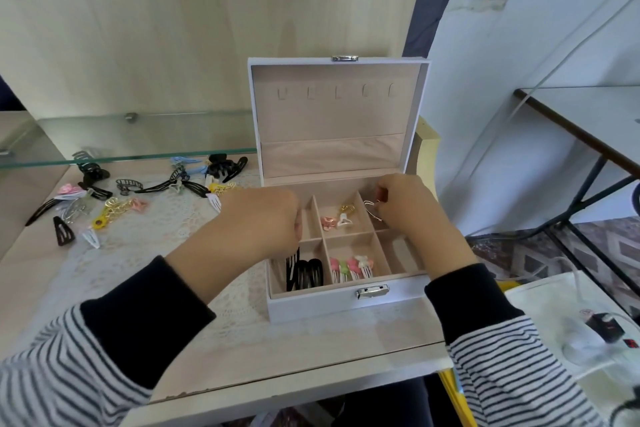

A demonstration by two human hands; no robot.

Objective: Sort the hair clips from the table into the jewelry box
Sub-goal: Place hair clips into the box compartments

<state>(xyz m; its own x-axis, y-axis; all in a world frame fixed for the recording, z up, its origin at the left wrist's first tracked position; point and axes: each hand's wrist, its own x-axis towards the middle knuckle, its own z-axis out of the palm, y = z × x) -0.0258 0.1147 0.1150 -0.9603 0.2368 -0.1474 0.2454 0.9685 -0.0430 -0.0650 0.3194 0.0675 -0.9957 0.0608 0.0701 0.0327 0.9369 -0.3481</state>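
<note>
The white jewelry box (343, 305) stands open on the table, lid upright. My right hand (403, 204) is over its back right compartment, fingers pinched on a thin silver hair clip (372, 211). My left hand (263, 218) hovers curled over the box's left side; black clips (304, 274) in the front left compartment reach up to its fingers, and I cannot see whether it grips one. Pink and white clips (351, 267) lie in the front middle compartment. A gold, a white and a pink clip (337, 220) lie in the back middle one. Several loose clips (138, 191) lie on the table at left.
A glass shelf (131, 146) juts over the table's back left, above some loose clips. A lace mat (149, 243) covers the table. To the right stand another table (588, 114) and a power strip with plugs (602, 333) on a white surface.
</note>
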